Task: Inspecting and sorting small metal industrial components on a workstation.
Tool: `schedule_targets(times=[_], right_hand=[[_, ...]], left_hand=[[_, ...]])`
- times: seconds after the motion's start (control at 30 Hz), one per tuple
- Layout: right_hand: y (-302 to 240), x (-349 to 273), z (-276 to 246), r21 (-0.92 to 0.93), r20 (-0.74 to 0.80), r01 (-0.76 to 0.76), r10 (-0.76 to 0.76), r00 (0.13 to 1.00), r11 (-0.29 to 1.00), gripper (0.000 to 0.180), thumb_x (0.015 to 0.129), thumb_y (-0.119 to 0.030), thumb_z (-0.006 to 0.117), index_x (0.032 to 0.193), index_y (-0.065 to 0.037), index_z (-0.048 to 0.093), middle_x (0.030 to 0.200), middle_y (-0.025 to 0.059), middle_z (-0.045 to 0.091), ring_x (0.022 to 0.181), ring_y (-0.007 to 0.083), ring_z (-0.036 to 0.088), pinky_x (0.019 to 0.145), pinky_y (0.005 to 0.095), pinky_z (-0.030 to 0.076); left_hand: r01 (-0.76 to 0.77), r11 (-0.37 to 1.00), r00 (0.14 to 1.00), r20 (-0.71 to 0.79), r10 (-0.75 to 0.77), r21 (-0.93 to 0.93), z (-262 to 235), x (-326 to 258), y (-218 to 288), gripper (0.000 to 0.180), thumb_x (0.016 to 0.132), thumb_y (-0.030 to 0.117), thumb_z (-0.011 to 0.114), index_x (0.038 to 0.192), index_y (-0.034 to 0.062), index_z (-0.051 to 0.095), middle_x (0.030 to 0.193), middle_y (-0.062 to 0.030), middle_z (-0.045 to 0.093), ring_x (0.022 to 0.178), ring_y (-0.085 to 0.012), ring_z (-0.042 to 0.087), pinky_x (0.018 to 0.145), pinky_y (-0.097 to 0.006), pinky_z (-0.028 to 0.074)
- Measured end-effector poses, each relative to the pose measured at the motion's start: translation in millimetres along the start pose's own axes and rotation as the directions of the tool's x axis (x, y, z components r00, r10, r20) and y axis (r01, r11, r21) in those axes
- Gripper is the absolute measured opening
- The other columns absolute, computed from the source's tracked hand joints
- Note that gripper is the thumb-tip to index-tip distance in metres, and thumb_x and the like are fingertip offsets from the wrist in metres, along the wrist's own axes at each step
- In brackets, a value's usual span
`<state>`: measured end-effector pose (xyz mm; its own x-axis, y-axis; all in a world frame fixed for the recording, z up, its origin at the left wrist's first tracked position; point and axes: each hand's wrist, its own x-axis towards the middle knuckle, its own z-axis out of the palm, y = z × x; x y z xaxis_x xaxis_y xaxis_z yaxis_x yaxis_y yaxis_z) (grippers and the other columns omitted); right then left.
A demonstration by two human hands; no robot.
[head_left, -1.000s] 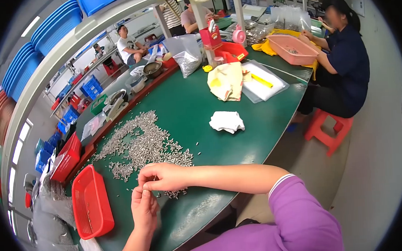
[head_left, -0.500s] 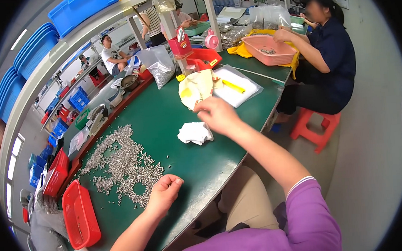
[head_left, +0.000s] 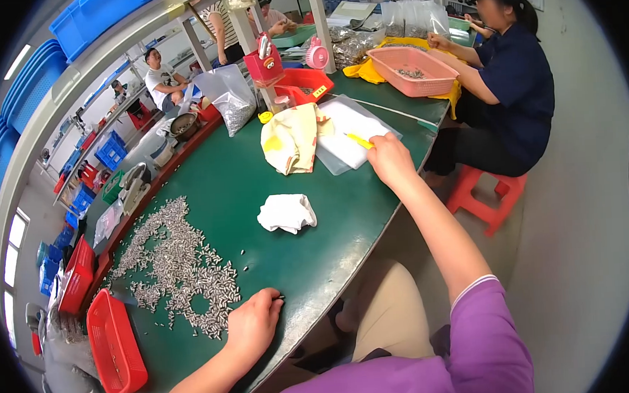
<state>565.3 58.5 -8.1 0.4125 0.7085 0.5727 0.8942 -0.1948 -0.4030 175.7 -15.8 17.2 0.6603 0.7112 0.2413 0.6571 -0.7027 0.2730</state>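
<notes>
My right hand (head_left: 392, 162) has its fingers closed on one end of a slim yellow stick-shaped tool (head_left: 360, 141), whose exact kind I cannot make out. The tool lies over a white sheet in a clear plastic sleeve (head_left: 338, 163). Low over the green table, my left hand (head_left: 253, 324) is pinched; a small dark metal piece (head_left: 282, 296) shows at its fingertips. Just left of that hand spreads a pile of short metal pins (head_left: 179, 264). A crumpled white cloth (head_left: 287, 213) lies between my hands, and a yellow patterned cloth (head_left: 290, 141) sits beside the sleeve.
A red basket (head_left: 116, 342) stands at the near left. Toward the back are a bag of metal parts (head_left: 230, 101), a red tray (head_left: 301, 83) and a shelf post (head_left: 243, 33). At the right, a co-worker (head_left: 512, 93) sits by a pink basket (head_left: 415, 84).
My right hand has moved right from beside the patterned cloth and taken hold of the yellow tool. My left hand has lowered toward the table, its fingers still pinched.
</notes>
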Motion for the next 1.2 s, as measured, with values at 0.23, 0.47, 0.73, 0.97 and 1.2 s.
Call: schedule_targets(times=[0.23,0.47,0.73,0.97,1.2], right_hand=[[-21.7,-132.0,-89.2,0.707,0.707,-0.707,0.046,0.706,-0.016,0.034,0.096,-0.015,0.04,0.127,-0.001,0.049,0.088,0.0035,0.055,0.057,0.0024,0.036,0.05,0.0164,0.03],[-72.5,-225.4,-97.8,0.748,0.644,-0.597,-0.094,0.76,0.29,0.036,0.097,-0.017,0.053,0.129,-0.002,0.047,0.092,0.0014,0.057,0.071,0.0073,0.05,0.062,0.0223,0.045],[-129.3,-222.3,-97.7,0.493,0.413,0.113,-0.347,0.842,0.863,0.048,0.084,-0.006,0.059,0.131,-0.01,0.051,0.073,0.0059,0.058,0.061,0.0222,0.06,0.054,0.0358,0.05],[-138.1,-219.9,-93.2,0.479,0.414,0.176,-0.399,0.819,0.86,0.055,0.083,-0.01,0.06,0.136,-0.009,0.046,0.067,0.0052,0.051,0.056,0.021,0.058,0.049,0.034,0.049],[-139.3,-219.0,-92.7,0.502,0.427,0.137,-0.382,0.819,0.854,0.055,0.083,-0.008,0.06,0.136,-0.007,0.046,0.066,0.0056,0.051,0.055,0.0209,0.058,0.048,0.0342,0.049]], left_hand=[[0.026,0.999,0.997,0.071,-0.028,0.028,-1.3,8.7,-3.0,0.014,0.089,0.018,0.059,0.096,0.0072,0.053,0.079,-0.0116,0.064,0.067,-0.0305,0.064,0.056,-0.04,0.05],[0.059,0.996,0.991,0.123,-0.05,-0.069,2.0,15.3,-4.6,0.015,0.089,0.019,0.058,0.097,0.0066,0.053,0.081,-0.0117,0.065,0.068,-0.0309,0.064,0.058,-0.04,0.051],[0.147,0.985,0.98,0.152,-0.132,-0.094,-1.1,11.7,1.2,0.015,0.087,0.017,0.061,0.094,0.005,0.056,0.079,-0.013,0.065,0.068,-0.0311,0.065,0.06,-0.039,0.05],[0.142,0.987,0.978,0.164,-0.127,-0.081,-1.9,14.1,0.8,0.013,0.087,0.015,0.061,0.09,0.0038,0.055,0.079,-0.0134,0.064,0.069,-0.0322,0.064,0.06,-0.039,0.05],[0.105,0.992,0.986,0.138,-0.093,-0.076,-0.1,13.8,-0.8,0.014,0.087,0.017,0.061,0.087,0.0059,0.051,0.075,-0.0114,0.063,0.066,-0.0317,0.063,0.058,-0.041,0.05]])
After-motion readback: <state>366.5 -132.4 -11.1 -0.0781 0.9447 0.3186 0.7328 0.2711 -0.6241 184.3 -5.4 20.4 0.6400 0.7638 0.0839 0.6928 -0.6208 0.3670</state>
